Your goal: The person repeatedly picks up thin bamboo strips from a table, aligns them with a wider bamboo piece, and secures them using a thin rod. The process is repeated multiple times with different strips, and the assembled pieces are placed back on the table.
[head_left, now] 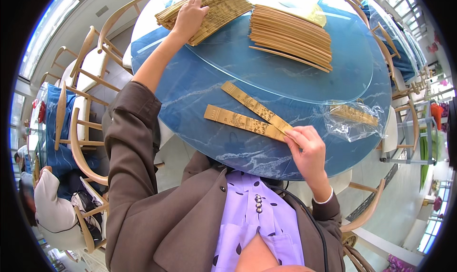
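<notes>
My right hand (307, 153) is closed in a pinch on the lower right end of a gold paper chopstick sleeve (252, 104) that slants across the blue marbled table. A second gold chopstick sleeve (245, 121) lies just below it, and the two converge at my fingers. At the far left, my left hand (189, 19) rests on a thick pile of gold chopstick sleeves (221, 10), fingers apart; what lies under its fingertips is hidden. Right of that pile, wooden chopsticks (290, 36) lie side by side in a row, with one set slightly apart at the near side.
A clear plastic bag (354, 122) with gold sleeves in it lies near the table's right edge. A glass turntable (352, 84) bears the chopsticks. Wooden chairs (78, 148) stand around, and a seated person (57, 205) is at the lower left.
</notes>
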A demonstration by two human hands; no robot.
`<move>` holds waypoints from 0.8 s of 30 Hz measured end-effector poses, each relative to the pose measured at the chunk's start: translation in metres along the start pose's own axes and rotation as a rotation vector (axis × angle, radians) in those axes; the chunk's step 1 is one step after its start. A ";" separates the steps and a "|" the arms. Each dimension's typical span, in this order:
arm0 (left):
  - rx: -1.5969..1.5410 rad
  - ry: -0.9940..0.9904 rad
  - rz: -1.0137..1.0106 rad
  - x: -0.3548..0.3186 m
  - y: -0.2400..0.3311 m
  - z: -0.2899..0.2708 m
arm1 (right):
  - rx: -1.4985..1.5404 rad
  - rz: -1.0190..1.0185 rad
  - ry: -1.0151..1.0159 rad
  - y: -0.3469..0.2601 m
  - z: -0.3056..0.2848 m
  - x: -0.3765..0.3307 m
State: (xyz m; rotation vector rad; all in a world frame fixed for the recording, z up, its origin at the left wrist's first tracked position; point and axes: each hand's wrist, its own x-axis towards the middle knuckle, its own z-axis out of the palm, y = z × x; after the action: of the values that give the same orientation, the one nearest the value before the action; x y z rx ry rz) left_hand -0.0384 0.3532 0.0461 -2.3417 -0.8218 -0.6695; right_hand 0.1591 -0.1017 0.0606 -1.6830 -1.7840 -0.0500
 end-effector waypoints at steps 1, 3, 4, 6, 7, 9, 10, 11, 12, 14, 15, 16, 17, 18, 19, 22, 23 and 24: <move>-0.013 0.038 -0.024 0.000 0.004 -0.003 | 0.001 -0.005 -0.030 0.006 -0.004 0.009; -0.070 0.111 -0.084 -0.006 0.016 -0.012 | -0.053 -0.005 -0.091 0.022 -0.011 0.036; -0.113 0.144 -0.118 -0.012 0.027 -0.026 | -0.096 -0.036 -0.075 0.035 -0.007 0.049; -0.244 0.215 -0.171 -0.024 0.058 -0.058 | -0.142 -0.079 -0.066 0.060 0.000 0.079; -0.315 0.228 -0.195 -0.034 0.078 -0.082 | -0.168 -0.098 -0.045 0.075 0.007 0.092; -0.544 0.246 -0.196 -0.058 0.121 -0.118 | -0.251 -0.094 0.016 0.097 0.023 0.113; -0.635 0.231 -0.192 -0.076 0.140 -0.138 | -0.289 -0.111 0.034 0.107 0.032 0.123; -0.684 0.220 -0.181 -0.092 0.159 -0.152 | -0.333 -0.126 0.053 0.117 0.040 0.131; -0.753 0.176 -0.188 -0.108 0.177 -0.167 | -0.369 -0.145 0.078 0.127 0.047 0.138; -0.839 0.160 -0.188 -0.133 0.201 -0.180 | -0.444 -0.185 0.122 0.143 0.056 0.146; -0.839 0.135 -0.207 -0.144 0.210 -0.185 | -0.447 -0.186 0.111 0.143 0.058 0.149; -0.842 0.116 -0.197 -0.152 0.215 -0.184 | -0.451 -0.186 0.100 0.142 0.060 0.150; -0.847 0.097 -0.185 -0.157 0.218 -0.183 | -0.457 -0.184 0.089 0.142 0.062 0.151; -0.855 0.097 -0.186 -0.157 0.219 -0.184 | -0.467 -0.203 0.103 0.144 0.064 0.151; -0.864 0.097 -0.186 -0.156 0.219 -0.183 | -0.486 -0.197 0.106 0.145 0.064 0.152; -0.885 0.088 -0.184 -0.155 0.219 -0.181 | -0.545 -0.183 0.098 0.144 0.064 0.153; -0.892 0.084 -0.182 -0.155 0.220 -0.180 | -0.556 -0.175 0.093 0.142 0.063 0.155; -0.898 0.086 -0.184 -0.156 0.219 -0.180 | -0.565 -0.167 0.088 0.138 0.063 0.157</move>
State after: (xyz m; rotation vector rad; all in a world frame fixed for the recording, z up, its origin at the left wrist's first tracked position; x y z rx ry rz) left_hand -0.0443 0.0321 0.0056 -2.9899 -0.8010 -1.4402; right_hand 0.2652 0.0869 0.0313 -1.8575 -1.9527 -0.7517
